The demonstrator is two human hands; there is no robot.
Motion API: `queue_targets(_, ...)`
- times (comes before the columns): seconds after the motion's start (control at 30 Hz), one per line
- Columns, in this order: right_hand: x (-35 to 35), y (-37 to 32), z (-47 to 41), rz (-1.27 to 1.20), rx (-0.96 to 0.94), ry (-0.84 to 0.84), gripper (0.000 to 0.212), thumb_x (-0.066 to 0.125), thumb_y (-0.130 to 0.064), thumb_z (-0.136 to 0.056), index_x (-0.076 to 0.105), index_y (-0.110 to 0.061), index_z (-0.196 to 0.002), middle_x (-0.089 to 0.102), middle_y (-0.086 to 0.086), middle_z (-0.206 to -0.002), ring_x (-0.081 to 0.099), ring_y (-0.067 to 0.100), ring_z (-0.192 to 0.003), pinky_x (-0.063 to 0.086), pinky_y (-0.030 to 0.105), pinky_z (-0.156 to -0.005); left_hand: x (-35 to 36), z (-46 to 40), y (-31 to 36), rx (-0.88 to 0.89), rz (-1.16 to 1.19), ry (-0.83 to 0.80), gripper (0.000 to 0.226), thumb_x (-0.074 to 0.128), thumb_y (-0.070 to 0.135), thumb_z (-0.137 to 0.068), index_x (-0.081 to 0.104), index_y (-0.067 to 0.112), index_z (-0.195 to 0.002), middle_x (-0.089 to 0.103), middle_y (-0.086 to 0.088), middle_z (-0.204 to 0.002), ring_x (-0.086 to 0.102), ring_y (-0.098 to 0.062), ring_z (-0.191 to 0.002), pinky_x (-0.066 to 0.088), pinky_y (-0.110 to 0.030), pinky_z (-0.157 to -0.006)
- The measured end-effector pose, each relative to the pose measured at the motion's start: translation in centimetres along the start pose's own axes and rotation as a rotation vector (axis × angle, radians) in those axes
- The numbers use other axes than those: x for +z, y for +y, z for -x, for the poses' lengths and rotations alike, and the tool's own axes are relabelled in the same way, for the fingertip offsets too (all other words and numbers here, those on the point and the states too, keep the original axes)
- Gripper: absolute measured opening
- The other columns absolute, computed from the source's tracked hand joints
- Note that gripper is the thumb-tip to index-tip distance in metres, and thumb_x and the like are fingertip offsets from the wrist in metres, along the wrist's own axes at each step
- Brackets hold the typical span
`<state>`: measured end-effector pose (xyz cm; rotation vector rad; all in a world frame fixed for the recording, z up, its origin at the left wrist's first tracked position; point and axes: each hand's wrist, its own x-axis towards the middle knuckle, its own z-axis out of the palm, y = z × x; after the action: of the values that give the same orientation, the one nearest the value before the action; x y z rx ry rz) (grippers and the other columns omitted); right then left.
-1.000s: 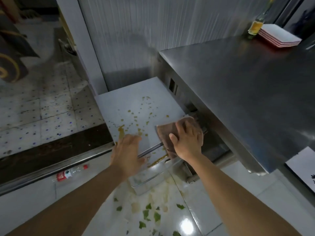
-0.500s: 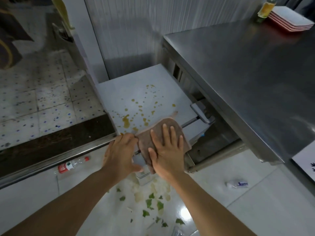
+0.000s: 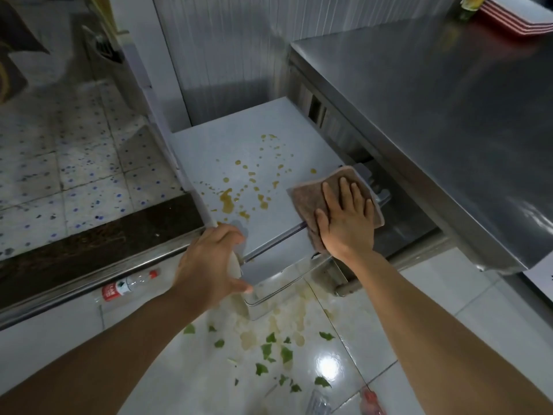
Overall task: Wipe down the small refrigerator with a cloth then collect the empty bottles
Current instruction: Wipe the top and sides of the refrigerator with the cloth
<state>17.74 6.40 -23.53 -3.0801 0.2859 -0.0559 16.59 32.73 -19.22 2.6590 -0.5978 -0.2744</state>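
Fridge [image 3: 263,151]: smooth matt white top, spattered w/ yellow-brown stains. Cloth [image 3: 311,199]: brown, napped fabric. Counter [image 3: 449,121]: brushed steel, dull sheen. Floor [image 3: 434,301]: glossy white tile. Bottle [image 3: 128,287]: clear plastic, red label.

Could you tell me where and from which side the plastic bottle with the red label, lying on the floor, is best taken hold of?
The bottle lies on its side beside the metal threshold, red cap pointing right. I would put the grip on the clear body between label and cap, coming from above with fingers across its width; the threshold probably blocks its far side.

one refrigerator [image 3: 269,163], one cloth [image 3: 311,202], two bottles [image 3: 128,287]
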Motion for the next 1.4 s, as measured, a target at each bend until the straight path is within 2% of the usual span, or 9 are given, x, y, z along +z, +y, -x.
queue_targets(0.27,-1.0,-9.7,6.6,-0.079,-0.094,-0.068,0.065,0.014,-0.052,-0.094,0.022,-0.021,-0.15,0.014,0.019,-0.157,0.008,0.039,-0.144,0.008,0.056,-0.116,-0.5,1.5,-0.7,-0.055,0.059,-0.005,0.073,0.083,0.033,-0.061,0.049,0.02,-0.124,0.045,0.005,-0.128,0.048,-0.014,-0.117,0.042,-0.031,-0.098)
queue_targets(0.37,-1.0,-12.7,8.8,-0.092,-0.125,-0.056,0.066,0.022,-0.055,-0.093,0.029,-0.019,-0.148,0.017,0.018,-0.156,0.011,0.04,-0.144,0.01,0.057,-0.116,-1.3,2.3,-2.0,-0.072,0.023,0.003,0.065,0.081,0.028,-0.064,0.05,0.02,-0.121,0.046,0.004,-0.125,0.048,-0.016,-0.116,0.043,-0.03,-0.096)
queue_targets(0.43,-0.7,-13.8,9.5,-0.065,-0.139,-0.087,0.07,0.029,-0.057,-0.092,0.023,-0.019,-0.15,0.01,0.017,-0.157,0.004,0.041,-0.144,0.003,0.057,-0.116,-1.7,2.6,-2.9,-0.093,0.014,0.007,0.06,0.079,0.027,-0.066,0.052,0.021,-0.119,0.048,0.004,-0.124,0.048,-0.015,-0.114,0.043,-0.027,-0.093)
queue_targets(0.6,-0.4,-15.3,8.2,-0.056,-0.187,-0.093,0.064,0.039,-0.036,-0.093,0.017,-0.024,-0.151,0.007,0.013,-0.159,0.001,0.039,-0.145,0.005,0.058,-0.116,-2.0,3.1,-4.7,-0.131,0.032,0.025,0.056,0.079,0.023,-0.067,0.052,0.022,-0.116,0.05,0.004,-0.121,0.052,-0.017,-0.11,0.046,-0.03,-0.087)
queue_targets(0.73,-0.6,-12.7,7.4,-0.13,-0.306,-0.092,0.06,0.024,-0.048,-0.093,0.025,-0.027,-0.149,0.012,0.006,-0.158,0.007,0.032,-0.146,0.008,0.052,-0.116,-2.0,2.8,-4.3,-0.106,0.032,0.051,0.054,0.078,0.024,-0.068,0.051,0.025,-0.115,0.052,0.006,-0.118,0.052,-0.015,-0.109,0.047,-0.031,-0.087)
queue_targets(0.93,-0.5,-4.9,2.8,0.01,-0.148,-0.092,0.07,-0.007,-0.056,-0.089,-0.003,-0.025,-0.151,-0.006,0.005,-0.159,-0.005,0.027,-0.147,-0.004,0.043,-0.118,-1.3,0.0,-1.1,-0.024,0.03,0.071,0.055,0.075,0.029,-0.071,0.049,0.024,-0.119,0.051,0.006,-0.119,0.046,-0.016,-0.111,0.04,-0.029,-0.09)
queue_targets(1.1,-0.9,0.1,-0.6,0.038,-0.062,-0.077,0.08,-0.011,-0.056,-0.083,-0.001,-0.018,-0.152,0.001,0.01,-0.16,0.0,0.027,-0.147,-0.001,0.043,-0.119,-0.3,-2.4,1.1,0.069,0.001,0.076,0.052,0.073,0.037,-0.072,0.054,0.021,-0.118,0.053,0.006,-0.119,0.046,-0.014,-0.111,0.039,-0.029,-0.09)
queue_targets(1.27,-1.0,0.6,-1.7,0.024,-0.082,-0.086,0.08,-0.014,-0.05,-0.082,-0.002,-0.014,-0.152,-0.001,0.011,-0.159,-0.002,0.025,-0.147,-0.008,0.039,-0.116,0.6,-3.9,2.3,0.19,-0.156,-0.049,0.066,0.06,0.049,-0.08,0.035,0.032,-0.139,0.032,0.016,-0.144,0.03,-0.01,-0.13,0.021,-0.025,-0.106)
queue_targets(1.4,-1.1,0.3,-0.8,-0.03,-0.114,-0.061,0.074,-0.003,-0.044,-0.087,0.01,-0.007,-0.15,0.01,0.017,-0.157,0.006,0.03,-0.146,-0.004,0.04,-0.116,0.7,-4.7,2.9,0.178,-0.201,-0.049,0.059,0.06,0.05,-0.078,0.043,0.032,-0.132,0.039,0.013,-0.136,0.035,-0.012,-0.123,0.023,-0.027,-0.102)
